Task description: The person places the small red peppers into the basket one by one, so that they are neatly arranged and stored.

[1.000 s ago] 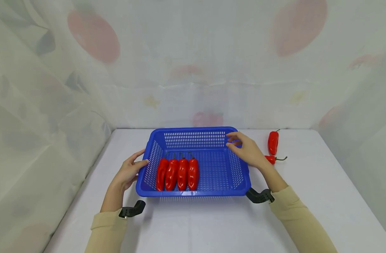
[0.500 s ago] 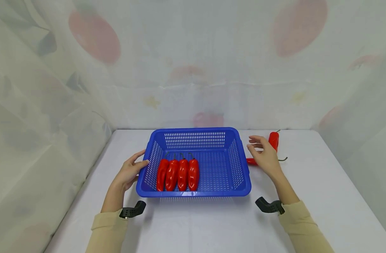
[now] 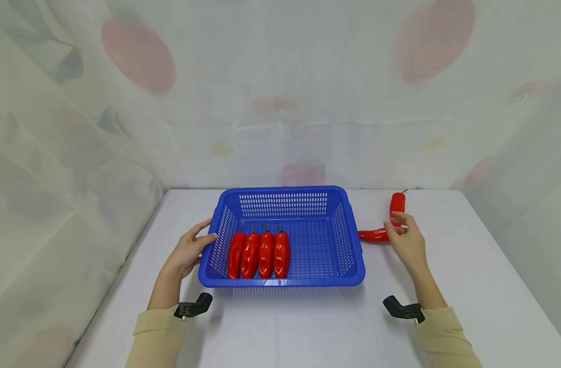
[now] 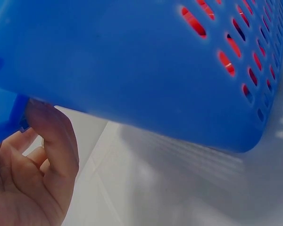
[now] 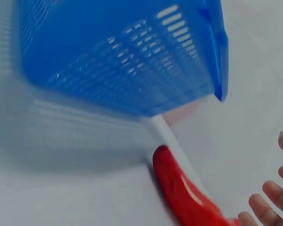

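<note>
A blue plastic basket [image 3: 280, 282] with slotted walls sits mid-table in the head view. Several red peppers [image 3: 265, 255] lie side by side in its left half, stems pointing away. At its left rim my left hand [image 3: 186, 251] holds on, thumb over the edge; the left wrist view shows its fingers [image 4: 61, 146] under the lip. To the right of the basket, my right hand [image 3: 409, 245] hovers with relaxed, parted fingers, nothing between them. Its fingertips overlap a red pepper [image 3: 373, 235] lying crosswise. Just behind lies another red pepper [image 3: 398, 201], stem away.
The white tabletop [image 3: 280, 327] ends at a pale printed cloth [image 3: 280, 143] hung behind it, with more cloth [image 3: 69, 204] along the left side. Black wrist mounts [image 3: 193, 305] stick out inward from both forearms.
My right hand has moved from over the basket's right rim, out to the right and slightly nearer, to the loose peppers. My left hand and the basket have stayed put.
</note>
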